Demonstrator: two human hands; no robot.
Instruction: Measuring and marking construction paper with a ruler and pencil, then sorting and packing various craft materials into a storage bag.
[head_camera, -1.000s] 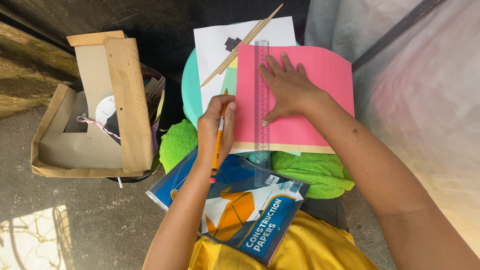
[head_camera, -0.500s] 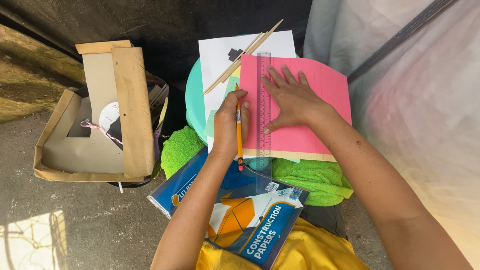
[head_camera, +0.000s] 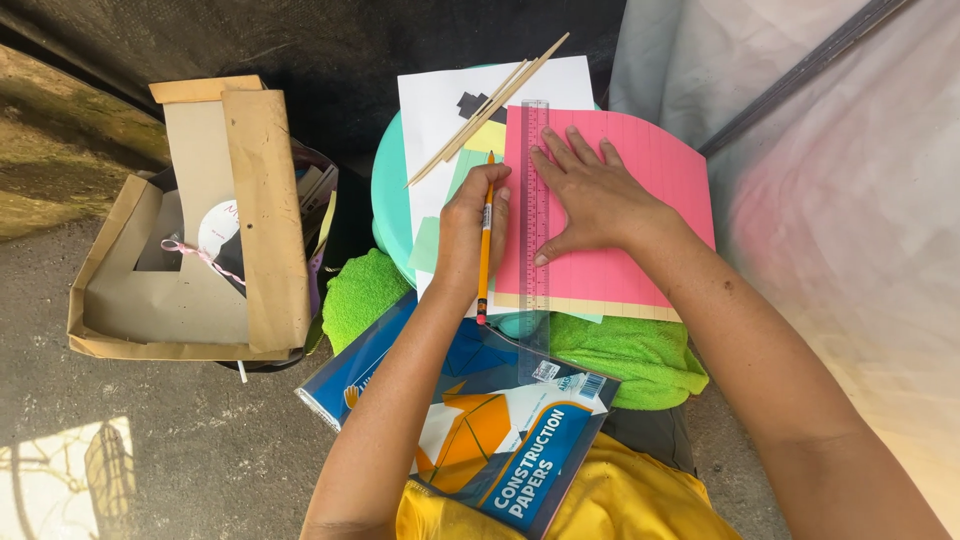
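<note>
Head view: pink ruled paper (head_camera: 640, 200) under clear ruler (head_camera: 533, 210), pencil (head_camera: 485, 240) alongside

Matt pink paper (head_camera: 640, 200), clear plastic ruler (head_camera: 533, 210), fluffy green cloth (head_camera: 640, 355).

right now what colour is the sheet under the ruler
Pink, ruled with fine lines; the sheet lies under the clear ruler. Only the head view shows it.
</note>
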